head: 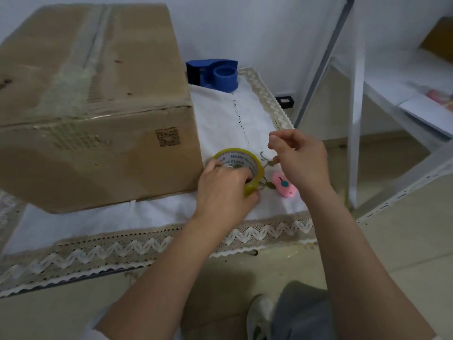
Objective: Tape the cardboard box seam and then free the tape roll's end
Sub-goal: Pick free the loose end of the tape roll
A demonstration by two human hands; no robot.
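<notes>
Yellow tape roll (241, 165) beside cardboard box (98, 106), seam taped; left hand (224, 192) grips roll. Right hand (300, 163) just right of roll, fingers curled; contents unclear.

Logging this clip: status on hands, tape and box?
Left hand grips tape roll on the cloth. Right hand raised beside it, fingers pinched. Box seam taped. Pink cutter beside roll, not obstructing.
</notes>
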